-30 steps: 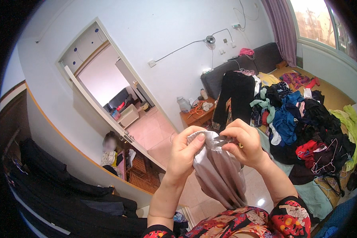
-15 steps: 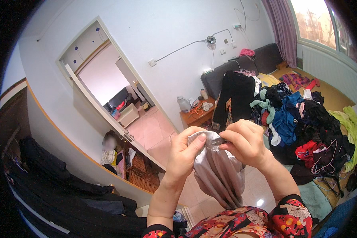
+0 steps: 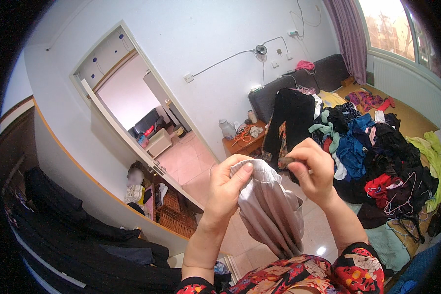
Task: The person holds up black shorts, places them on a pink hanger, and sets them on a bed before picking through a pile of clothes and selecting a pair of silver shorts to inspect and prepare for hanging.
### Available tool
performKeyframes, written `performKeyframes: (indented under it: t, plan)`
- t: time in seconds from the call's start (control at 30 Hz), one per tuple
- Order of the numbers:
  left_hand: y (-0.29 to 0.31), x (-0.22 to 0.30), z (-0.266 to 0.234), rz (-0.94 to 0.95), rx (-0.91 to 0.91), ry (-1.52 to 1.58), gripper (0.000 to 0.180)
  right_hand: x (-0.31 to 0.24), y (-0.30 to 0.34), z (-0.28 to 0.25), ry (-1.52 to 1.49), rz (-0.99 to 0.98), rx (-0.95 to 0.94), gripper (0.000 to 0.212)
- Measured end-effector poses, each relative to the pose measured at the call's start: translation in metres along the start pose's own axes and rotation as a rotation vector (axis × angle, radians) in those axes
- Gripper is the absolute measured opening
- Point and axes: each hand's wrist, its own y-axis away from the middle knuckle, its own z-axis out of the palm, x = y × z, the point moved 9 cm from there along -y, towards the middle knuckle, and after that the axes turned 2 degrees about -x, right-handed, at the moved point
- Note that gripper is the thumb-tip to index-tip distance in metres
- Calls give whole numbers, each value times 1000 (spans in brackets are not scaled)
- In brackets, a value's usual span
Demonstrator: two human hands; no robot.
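At the left edge of the grey cloth [image 3: 272, 215], the left hand [image 3: 224, 188] keeps its fingers closed upon the upper rim, and the cloth hangs below. Right of the cloth and apart from it, the right hand [image 3: 316, 171] pinches a small dark thing [image 3: 286, 160]; farther right lies the clothes pile [image 3: 365, 147].

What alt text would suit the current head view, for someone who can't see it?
The left hand pinches the gathered edge of a light grey garment; the right hand, apart from it, holds a small dark item. At right, mixed clothes lie heaped on a bed.
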Motion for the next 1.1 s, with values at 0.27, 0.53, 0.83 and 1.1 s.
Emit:
performKeyframes:
  t: [0.27,0.53,0.83,1.1]
  plan:
    - [-5,-4,-2,-12,5,124,15,4,9,15,-213,186,-159,31]
    - [-8,-5,1,-21,17,79,15,-10,5,16,-131,130,-89,9]
    - [-13,-10,-3,-25,-22,234,15,42,34,29,-754,564,-145,35]
    - [-21,-17,5,-40,-70,302,15,21,15,24,-446,348,-206,18]
